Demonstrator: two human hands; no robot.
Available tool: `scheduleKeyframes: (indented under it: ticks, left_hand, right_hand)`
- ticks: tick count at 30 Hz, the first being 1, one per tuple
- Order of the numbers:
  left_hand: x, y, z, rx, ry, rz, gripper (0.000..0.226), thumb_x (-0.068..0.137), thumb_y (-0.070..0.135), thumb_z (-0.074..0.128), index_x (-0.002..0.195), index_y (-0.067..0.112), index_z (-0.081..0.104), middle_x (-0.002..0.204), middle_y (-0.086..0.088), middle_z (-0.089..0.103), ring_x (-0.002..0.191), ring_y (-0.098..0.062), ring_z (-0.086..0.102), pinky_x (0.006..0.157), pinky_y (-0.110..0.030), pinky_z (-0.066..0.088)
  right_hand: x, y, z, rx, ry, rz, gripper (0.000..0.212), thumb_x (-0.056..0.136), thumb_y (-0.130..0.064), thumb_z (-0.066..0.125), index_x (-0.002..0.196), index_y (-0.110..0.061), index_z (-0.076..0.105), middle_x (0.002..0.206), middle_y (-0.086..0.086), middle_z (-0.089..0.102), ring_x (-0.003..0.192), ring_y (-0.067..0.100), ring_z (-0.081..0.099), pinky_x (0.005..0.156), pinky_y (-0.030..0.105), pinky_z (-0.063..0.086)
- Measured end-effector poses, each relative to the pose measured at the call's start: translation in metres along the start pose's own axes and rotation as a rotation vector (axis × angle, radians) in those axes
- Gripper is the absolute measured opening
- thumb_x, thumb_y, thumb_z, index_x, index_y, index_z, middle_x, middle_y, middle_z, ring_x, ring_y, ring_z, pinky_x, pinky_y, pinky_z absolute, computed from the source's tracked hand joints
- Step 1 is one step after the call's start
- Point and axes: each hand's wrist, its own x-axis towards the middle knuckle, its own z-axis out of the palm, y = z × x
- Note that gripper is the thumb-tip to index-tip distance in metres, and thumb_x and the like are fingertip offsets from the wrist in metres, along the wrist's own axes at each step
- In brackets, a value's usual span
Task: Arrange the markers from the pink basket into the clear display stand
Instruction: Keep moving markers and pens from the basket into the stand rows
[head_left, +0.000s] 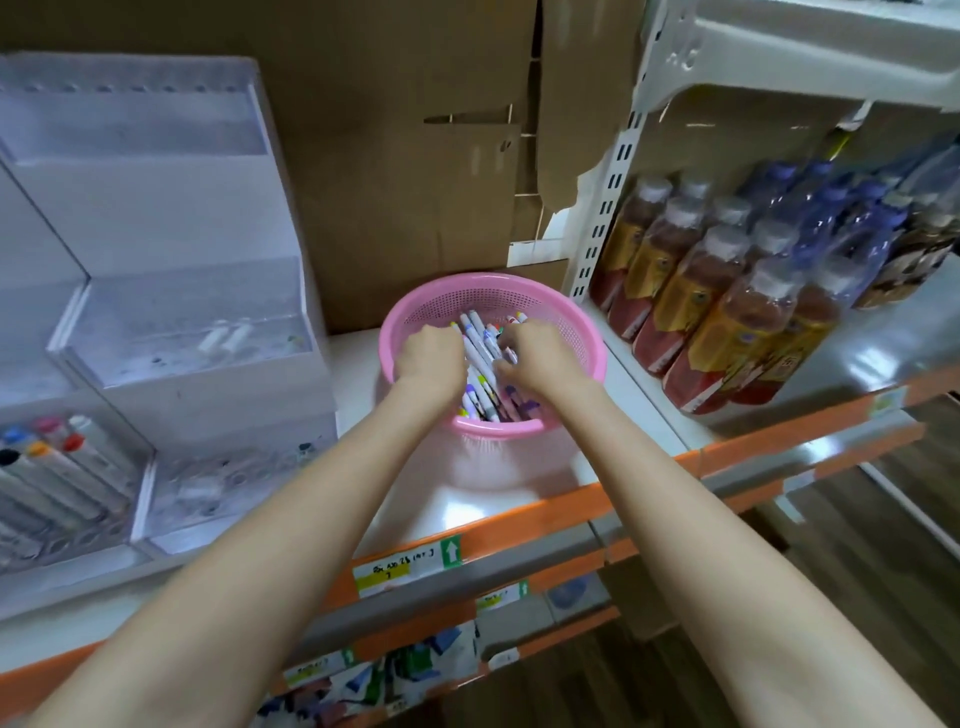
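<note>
One pink basket (576, 322), one clear display stand (171, 218).

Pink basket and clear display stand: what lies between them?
In the head view, only a narrow bare strip of white shelf lies between pink basket and clear display stand.

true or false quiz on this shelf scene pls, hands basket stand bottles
1. The left hand and right hand both reach into the pink basket. True.
2. The basket holds nothing. False: markers lie in it.
3. The clear display stand sits left of the basket. True.
4. The bottles stand left of the basket. False: they are on its right.
5. Some capped markers sit in the stand's lower left section. True.
</note>
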Motion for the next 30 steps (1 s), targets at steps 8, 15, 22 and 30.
scheduleKeyframes:
  ticks: [8,15,22,30]
  left_hand:
    - [0.004,-0.004,0.003,-0.265,0.021,-0.072,0.020,0.079,0.008,0.072,0.096,0.010,0.060,0.106,-0.015,0.059,0.093,-0.028,0.057,0.066,-0.032,0.043]
    - [-0.001,-0.004,0.003,-0.303,0.038,-0.052,0.045,0.082,0.021,0.072,0.115,0.003,0.047,0.104,-0.014,0.059,0.095,-0.029,0.059,0.066,-0.030,0.041]
    - [-0.001,-0.009,-0.011,-0.297,-0.181,-0.064,0.035,0.073,0.010,0.077,0.098,0.007,0.054,0.085,-0.007,0.056,0.080,-0.022,0.057,0.060,-0.029,0.041]
    - [0.000,-0.013,-0.006,-0.485,0.011,-0.153,0.024,0.079,0.002,0.066,0.084,0.009,0.043,0.066,0.001,0.042,0.066,-0.016,0.044,0.044,-0.023,0.026]
  right_hand:
    - [-0.003,0.001,0.002,0.139,-0.009,0.058,0.026,0.081,-0.026,0.071,0.084,-0.001,0.065,0.085,0.013,0.068,0.085,0.027,0.060,0.071,0.037,0.044]
    - [-0.006,0.002,0.001,0.229,0.028,0.098,0.017,0.080,-0.019,0.069,0.083,-0.003,0.063,0.082,0.011,0.066,0.083,0.027,0.061,0.068,0.036,0.045]
    - [-0.004,0.002,0.001,0.247,0.071,0.134,0.021,0.078,-0.011,0.066,0.088,0.008,0.067,0.087,0.024,0.068,0.084,0.036,0.062,0.068,0.044,0.048]
    - [-0.005,0.001,-0.001,0.203,-0.046,0.117,0.018,0.062,-0.004,0.065,0.059,-0.005,0.047,0.059,0.012,0.043,0.057,0.022,0.039,0.051,0.031,0.029]
